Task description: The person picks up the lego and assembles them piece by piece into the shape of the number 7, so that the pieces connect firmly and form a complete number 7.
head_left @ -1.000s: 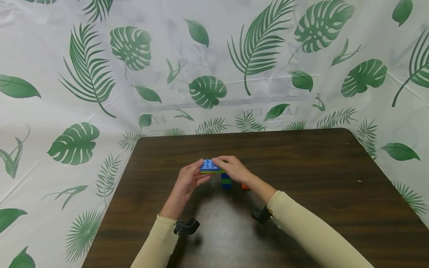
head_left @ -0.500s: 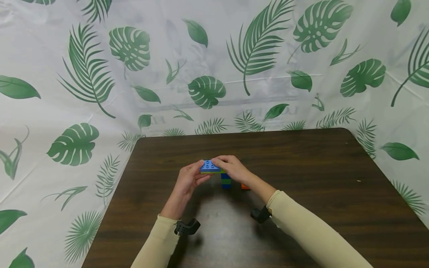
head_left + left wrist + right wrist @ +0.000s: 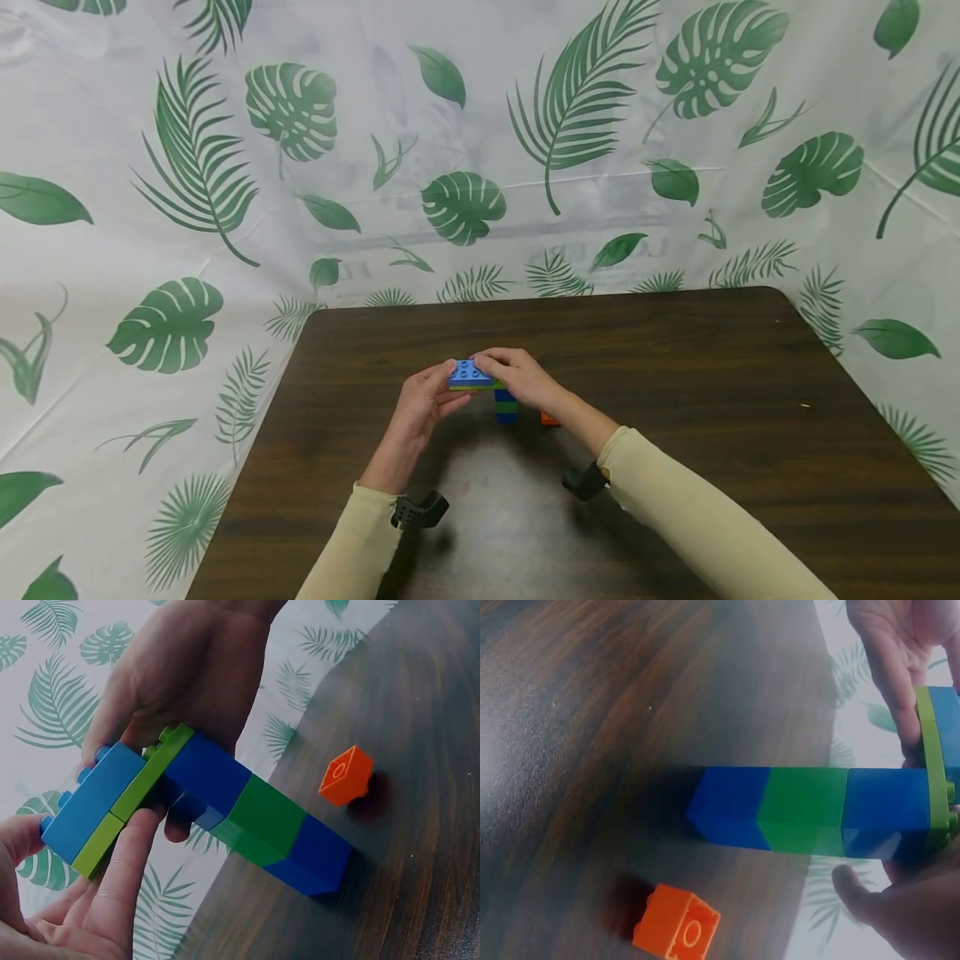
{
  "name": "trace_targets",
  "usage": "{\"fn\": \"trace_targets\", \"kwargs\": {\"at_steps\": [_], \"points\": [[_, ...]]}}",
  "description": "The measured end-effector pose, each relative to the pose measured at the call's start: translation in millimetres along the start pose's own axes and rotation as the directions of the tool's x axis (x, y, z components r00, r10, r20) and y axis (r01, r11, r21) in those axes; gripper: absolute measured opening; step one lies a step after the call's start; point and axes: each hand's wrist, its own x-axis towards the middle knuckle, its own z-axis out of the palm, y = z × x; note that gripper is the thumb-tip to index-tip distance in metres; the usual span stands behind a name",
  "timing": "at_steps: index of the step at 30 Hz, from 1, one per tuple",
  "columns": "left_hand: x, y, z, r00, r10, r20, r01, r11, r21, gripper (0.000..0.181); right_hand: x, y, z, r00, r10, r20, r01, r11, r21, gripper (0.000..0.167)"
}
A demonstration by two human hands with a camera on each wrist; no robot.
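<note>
A light blue toy brick (image 3: pixel 471 373) with studs on top sits on thin lime green bricks (image 3: pixel 154 776). These cap an upright tower of a dark blue brick (image 3: pixel 889 806), a green brick (image 3: pixel 802 806) and another dark blue brick (image 3: pixel 731 806) at the bottom. The light blue brick overhangs the tower's left side. My left hand (image 3: pixel 414 408) pinches this overhang, thumb on the studs and fingers beneath the lime layer. From the right, my right hand (image 3: pixel 525 382) holds the top, its thumb on the light blue brick; its other fingers are partly hidden behind the tower.
On the dark wooden table (image 3: pixel 675 375), an orange brick (image 3: pixel 346 776) lies on its side to the right of the tower, largely covered by my right forearm in the head view. A white curtain with green leaves (image 3: pixel 465 208) hangs behind the table.
</note>
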Motion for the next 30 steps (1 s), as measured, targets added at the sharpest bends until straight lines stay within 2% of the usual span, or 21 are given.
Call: {"fn": "trace_targets", "kwargs": {"at_steps": [4,8,10,12,14,17,22,26,30], "points": [[-0.5,0.3,1.1,1.0,-0.023,0.011,0.023,1.0,-0.017,0.049,-3.5,3,-7,1.0,-0.014,0.009,0.014,1.0,0.003,0.049],[-1.4,1.1,1.7,0.999,-0.046,0.011,0.046,0.998,-0.034,0.05,-8.2,11,-23,1.0,0.012,-0.016,-0.012,1.0,0.006,0.051],[-2.0,1.7,1.8,0.998,-0.054,0.011,0.055,0.998,-0.039,0.049,-12.1,21,-32,1.0,0.017,-0.021,-0.018,0.998,-0.058,0.047],[-2.9,2.2,1.6,0.998,-0.058,0.016,0.058,0.998,-0.036,0.049,-18.2,31,-39,1.0,0.018,-0.002,-0.018,0.982,-0.187,0.039],[-4.0,2.7,1.3,0.998,-0.056,0.023,0.057,0.998,-0.034,0.049,-25.7,41,-45,0.999,0.03,0.037,-0.016,0.945,-0.327,0.033],[-4.9,3.2,0.9,0.998,-0.052,0.031,0.053,0.998,-0.032,0.049,-37.3,49,-47,0.992,0.064,0.104,-0.001,0.857,-0.515,0.038],[-4.9,3.4,1.0,0.999,-0.03,0.04,0.031,0.999,-0.021,0.05,-48.5,55,-42,0.983,0.1,0.155,0.033,0.733,-0.68,0.049],[-5.7,3.6,0.5,0.998,-0.019,0.058,0.019,1.0,-0.002,0.051,-50.8,60,-39,0.984,0.081,0.16,0.063,0.677,-0.733,0.045],[-7.7,4.7,-0.9,0.997,-0.015,0.073,0.014,1.0,0.01,0.051,-51.0,64,-38,0.985,0.067,0.159,0.079,0.641,-0.763,0.038]]}}
